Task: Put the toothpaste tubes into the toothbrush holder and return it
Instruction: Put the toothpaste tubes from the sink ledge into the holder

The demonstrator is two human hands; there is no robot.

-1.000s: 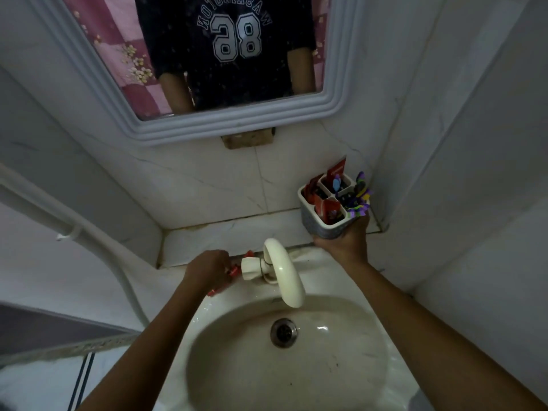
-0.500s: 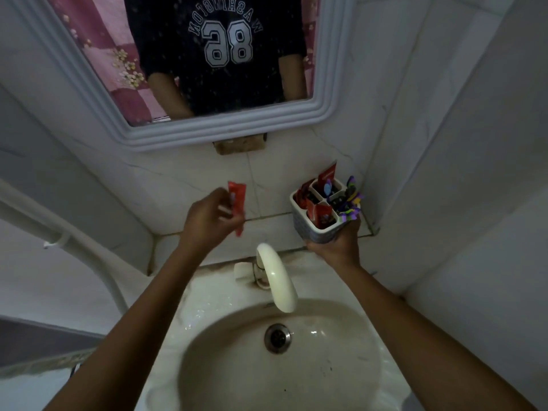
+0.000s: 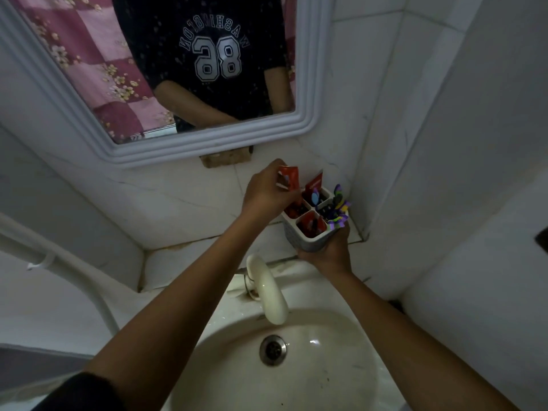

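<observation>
A curved white pipe [image 3: 74, 280] ran down the wall at the far left, well apart from both hands. The left hand [image 3: 267, 194] was raised in front of the tiled wall, its fingers [image 3: 278, 170] clamped on a red toothpaste tube [image 3: 289, 178] held upright just past the fingertips, the tube's lower end hidden behind the hand. Just right of those fingers, and touching or nearly touching them, stood the toothbrush holder [image 3: 308, 243], a pale cup split into 4 compartments. Red tubes [image 3: 314, 182] showed in 3 of them, and coloured toothbrushes [image 3: 336, 207] filled the compartment on the right. The right hand [image 3: 329, 250] cupped the holder from beneath, its fingers wrapped tight around the base and right side, lifting it just above the tiled ledge [image 3: 189, 256] behind the sink [image 3: 341, 381]. Below and between the 2 hands, the cream faucet [image 3: 268, 292] arched over the basin toward the drain [image 3: 272, 350]. Above the left fingers hung the white-framed mirror [image 3: 184, 143].
</observation>
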